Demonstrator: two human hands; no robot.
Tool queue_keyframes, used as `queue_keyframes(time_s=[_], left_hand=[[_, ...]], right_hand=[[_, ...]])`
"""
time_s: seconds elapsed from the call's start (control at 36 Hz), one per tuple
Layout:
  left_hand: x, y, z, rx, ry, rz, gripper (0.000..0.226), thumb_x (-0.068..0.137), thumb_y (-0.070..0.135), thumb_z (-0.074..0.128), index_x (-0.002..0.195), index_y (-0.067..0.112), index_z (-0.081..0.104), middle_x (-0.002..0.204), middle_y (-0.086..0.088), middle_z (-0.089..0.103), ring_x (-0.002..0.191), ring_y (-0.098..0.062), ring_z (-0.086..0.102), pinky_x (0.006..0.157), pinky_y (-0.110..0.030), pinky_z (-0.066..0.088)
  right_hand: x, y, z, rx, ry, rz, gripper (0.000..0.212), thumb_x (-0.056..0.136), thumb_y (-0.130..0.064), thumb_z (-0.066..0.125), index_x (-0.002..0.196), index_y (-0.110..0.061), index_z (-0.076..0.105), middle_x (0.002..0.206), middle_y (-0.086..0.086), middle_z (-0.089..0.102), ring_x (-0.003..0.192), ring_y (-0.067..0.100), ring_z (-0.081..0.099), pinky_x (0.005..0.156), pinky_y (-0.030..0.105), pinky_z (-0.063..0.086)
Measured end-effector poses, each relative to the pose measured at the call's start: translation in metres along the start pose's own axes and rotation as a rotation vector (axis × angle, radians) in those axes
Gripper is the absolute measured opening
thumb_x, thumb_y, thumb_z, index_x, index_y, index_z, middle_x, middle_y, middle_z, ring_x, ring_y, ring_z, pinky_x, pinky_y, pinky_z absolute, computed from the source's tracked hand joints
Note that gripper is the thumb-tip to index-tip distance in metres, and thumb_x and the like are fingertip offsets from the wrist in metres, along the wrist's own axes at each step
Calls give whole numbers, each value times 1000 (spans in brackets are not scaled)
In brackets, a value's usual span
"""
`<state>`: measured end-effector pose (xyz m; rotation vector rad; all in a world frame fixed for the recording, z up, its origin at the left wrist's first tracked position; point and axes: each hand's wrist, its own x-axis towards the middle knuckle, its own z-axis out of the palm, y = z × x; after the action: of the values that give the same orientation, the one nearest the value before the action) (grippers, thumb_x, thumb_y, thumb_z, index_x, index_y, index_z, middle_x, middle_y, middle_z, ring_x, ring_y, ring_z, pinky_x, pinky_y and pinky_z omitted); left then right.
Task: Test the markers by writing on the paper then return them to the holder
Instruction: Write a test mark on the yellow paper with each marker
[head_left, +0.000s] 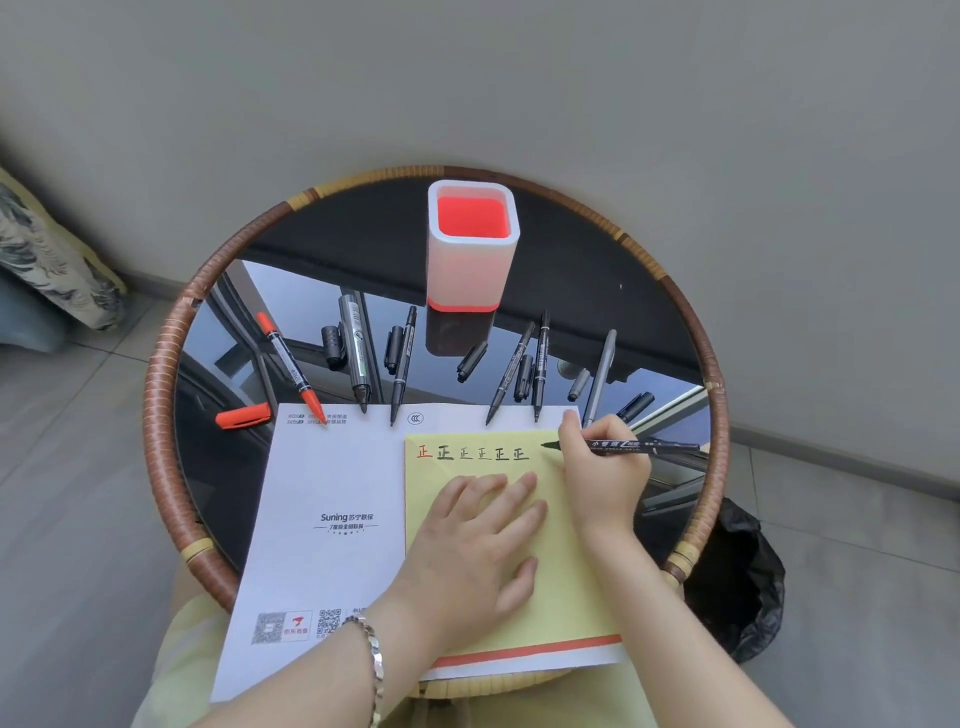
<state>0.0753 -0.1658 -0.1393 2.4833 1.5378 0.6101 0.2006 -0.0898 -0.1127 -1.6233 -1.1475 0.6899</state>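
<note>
Grey floor tiles and a plain wall frame a round glass-topped table (571, 291) with a woven rim. At its near edge the right hand (605, 467) is closed in a writing grip around a black marker (631, 446), pinched near the nib; the tip points left and sits at or just above the yellow paper (561, 571), just right of a row of six test characters (472, 453), one red and five black. The barrel runs out to the right past the knuckles. Such a marker looks light, stiff and smooth, so a pinch close to the tip suits writing, while a mid-barrel hold would probably serve better for dropping it upright into a cup. The left hand (480, 545) lies open and flat on the yellow sheet, pinning it over a white printed sheet (322, 493). Beyond the paper, six uncapped markers (358, 353) and their loose caps lie fanned on the glass. Farther back stands the white holder (472, 244), red inside and seemingly empty, well apart from both hands.
</note>
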Motion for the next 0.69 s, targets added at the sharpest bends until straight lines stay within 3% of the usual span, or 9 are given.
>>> queue_keyframes(time_s=[0.25,0.44,0.69], left_hand=[[0,0,0,5,15,4,41,77,40,51,110,21,63,127,1,59,110,-21,46,97,-37,33],[0,0,0,11,3,0,41,77,41,51,111,21,64,127,1,59,111,-21,46,97,-37,32],[1,0,0,-1,13,-2,41,77,39,51,110,20,65,127,1,60,110,-21,47,97,-37,34]], right_hand=[[0,8,3,-32,-8,-74,38,79,-3,62,47,-13,43,44,-4,42,46,3,43,48,12,32],[-1,10,5,-58,-28,-98,31,78,-3,63,52,3,48,45,-3,41,48,7,42,49,14,31],[-1,11,4,-83,14,-140,33,78,0,61,50,-2,45,43,-5,37,45,4,40,47,13,30]])
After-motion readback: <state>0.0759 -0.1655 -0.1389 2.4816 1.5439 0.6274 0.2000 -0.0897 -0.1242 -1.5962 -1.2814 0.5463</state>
